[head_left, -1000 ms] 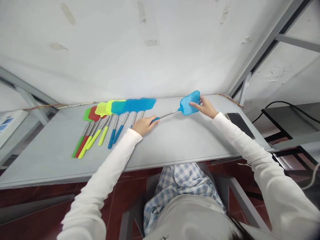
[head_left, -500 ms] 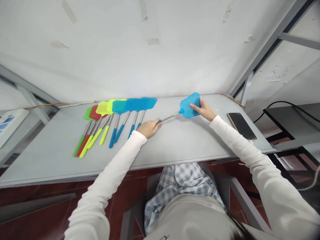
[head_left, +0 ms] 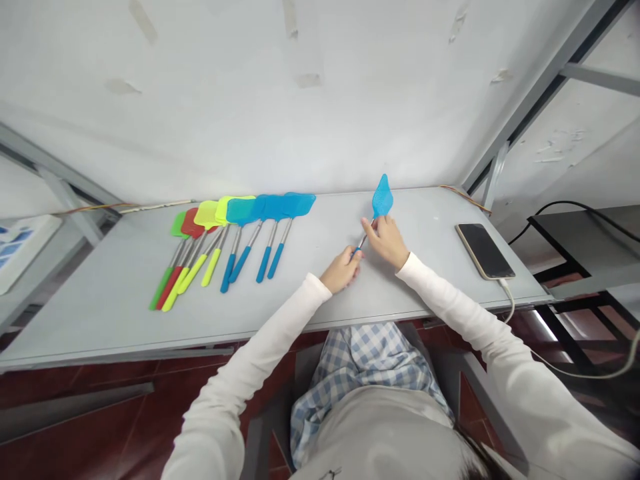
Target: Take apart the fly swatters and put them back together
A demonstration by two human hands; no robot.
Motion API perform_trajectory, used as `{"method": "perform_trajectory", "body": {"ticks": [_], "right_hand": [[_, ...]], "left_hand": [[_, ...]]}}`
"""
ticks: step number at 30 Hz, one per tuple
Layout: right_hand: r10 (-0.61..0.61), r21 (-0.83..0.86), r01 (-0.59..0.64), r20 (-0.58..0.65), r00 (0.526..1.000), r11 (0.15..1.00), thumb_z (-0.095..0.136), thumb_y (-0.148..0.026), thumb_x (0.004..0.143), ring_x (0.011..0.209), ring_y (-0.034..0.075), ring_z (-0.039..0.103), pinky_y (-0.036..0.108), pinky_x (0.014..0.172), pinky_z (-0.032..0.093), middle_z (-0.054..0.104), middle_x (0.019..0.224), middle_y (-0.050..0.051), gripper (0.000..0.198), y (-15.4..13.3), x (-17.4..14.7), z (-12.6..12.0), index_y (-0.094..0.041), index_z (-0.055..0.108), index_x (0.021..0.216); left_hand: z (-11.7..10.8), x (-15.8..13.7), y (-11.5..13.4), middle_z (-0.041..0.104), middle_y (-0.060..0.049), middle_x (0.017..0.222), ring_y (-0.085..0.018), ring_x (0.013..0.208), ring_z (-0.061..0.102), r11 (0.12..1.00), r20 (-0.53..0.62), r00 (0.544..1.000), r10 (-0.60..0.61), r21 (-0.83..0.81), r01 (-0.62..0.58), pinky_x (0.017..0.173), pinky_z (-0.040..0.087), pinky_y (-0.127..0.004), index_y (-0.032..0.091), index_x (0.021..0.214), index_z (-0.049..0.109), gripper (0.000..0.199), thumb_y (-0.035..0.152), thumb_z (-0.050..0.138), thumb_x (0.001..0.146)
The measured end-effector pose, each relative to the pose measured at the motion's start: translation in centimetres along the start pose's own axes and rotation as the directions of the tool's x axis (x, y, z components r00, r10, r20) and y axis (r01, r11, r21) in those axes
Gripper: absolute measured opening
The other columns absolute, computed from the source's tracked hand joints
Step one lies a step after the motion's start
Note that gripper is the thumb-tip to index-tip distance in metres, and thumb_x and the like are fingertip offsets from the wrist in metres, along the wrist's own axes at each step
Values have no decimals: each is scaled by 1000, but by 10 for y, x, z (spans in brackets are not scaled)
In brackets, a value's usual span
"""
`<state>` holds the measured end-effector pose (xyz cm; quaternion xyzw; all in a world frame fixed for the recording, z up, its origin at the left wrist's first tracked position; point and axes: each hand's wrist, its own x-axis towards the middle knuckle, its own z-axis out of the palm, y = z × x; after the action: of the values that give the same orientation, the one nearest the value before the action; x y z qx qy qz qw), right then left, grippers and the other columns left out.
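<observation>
A blue fly swatter is held between both hands above the table, its head pointing toward the wall and turned partly edge-on. My left hand is closed around its blue handle. Fingers of my right hand pinch the metal shaft just below the head, covering part of it. To the left, a row of other swatters lies with heads toward the wall and overlapping: blue ones, yellow ones, a red one and a green one.
A phone with a white cable lies at the table's right end. Behind the grey table rises a white wall. A metal frame post stands at the right, and a white box at the far left.
My right hand has shifted from the swatter's head down to its shaft. My left hand moved right and nearer, and the swatter swung from sideways to pointing at the wall.
</observation>
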<state>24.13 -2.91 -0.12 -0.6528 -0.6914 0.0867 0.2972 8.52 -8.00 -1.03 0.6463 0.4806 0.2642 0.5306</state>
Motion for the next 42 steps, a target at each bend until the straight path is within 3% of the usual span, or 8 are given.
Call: {"method": "perform_trajectory", "body": {"ticks": [5, 11, 15, 20, 25, 30, 35, 42], "right_hand": [[32, 153, -64, 206, 978, 986, 38, -41, 94, 63, 16, 53, 27, 62, 37, 57, 68, 1, 24, -7, -1, 3, -21, 48, 85], [114, -118, -94, 172, 979, 988, 36, -40, 95, 74, 22, 62, 28, 63, 36, 68, 81, 8, 27, 29, 2, -16, -20, 55, 99], [222, -354, -149, 175, 959, 923, 37, -41, 94, 89, 26, 65, 30, 69, 40, 71, 95, 14, 33, 64, 8, -36, -19, 61, 97], [274, -500, -153, 178, 945, 852, 35, -38, 95, 95, 27, 64, 32, 71, 41, 69, 104, 17, 36, 99, 23, -57, -15, 62, 106], [301, -583, -79, 295, 907, 809, 40, -47, 94, 96, 28, 64, 33, 70, 41, 68, 104, 16, 40, 116, 34, -69, -16, 63, 105], [313, -644, -49, 302, 901, 763, 36, -46, 96, 97, 29, 64, 34, 71, 42, 67, 105, 20, 43, 121, 28, -75, -13, 59, 111], [336, -667, -57, 298, 893, 743, 35, -43, 97, 99, 31, 65, 37, 73, 44, 66, 107, 21, 41, 117, 20, -77, -13, 56, 116], [341, -643, -87, 282, 897, 761, 36, -40, 96, 101, 34, 63, 41, 77, 46, 65, 107, 23, 40, 110, 11, -77, -12, 58, 114]], "left_hand": [[24, 1, 10, 54, 6, 59, -7, 40, 44, 994, 128, 991, 46, 97, -58, 45, 37, -20, 19, 104, 47, 33, 46, 31, 96], [10, -10, 5, 63, 2, 70, -11, 57, 55, 924, 126, 982, 139, 339, -174, 66, 46, -25, 21, 101, 59, 40, 43, 26, 96], [-27, -20, -8, 66, -7, 100, -17, 89, 62, 789, -179, 957, 226, 610, -72, 84, 46, -30, 20, 106, 60, 32, 31, 31, 94], [-85, -23, -34, 55, -24, 118, -32, 113, 52, 557, -569, 738, 364, 768, 317, 97, 39, -44, 4, 127, 47, 44, 24, 36, 89], [-117, -20, -50, 59, -24, 107, -35, 109, 52, 432, -506, 822, 260, 822, 370, 95, 39, -48, 5, 114, 55, 37, 25, 38, 87], [-121, -15, -46, 54, -24, 118, -33, 113, 51, 424, -549, 809, 210, 797, 431, 96, 39, -43, 4, 121, 52, 42, 25, 41, 87], [-119, -9, -40, 57, -26, 114, -35, 112, 51, 361, -465, 872, 152, 847, 389, 93, 40, -43, 0, 113, 57, 38, 17, 34, 87], [-107, -10, -35, 55, -21, 113, -30, 100, 59, 412, -496, 849, 184, 823, 392, 83, 44, -37, 6, 116, 54, 36, 18, 37, 87]]}}
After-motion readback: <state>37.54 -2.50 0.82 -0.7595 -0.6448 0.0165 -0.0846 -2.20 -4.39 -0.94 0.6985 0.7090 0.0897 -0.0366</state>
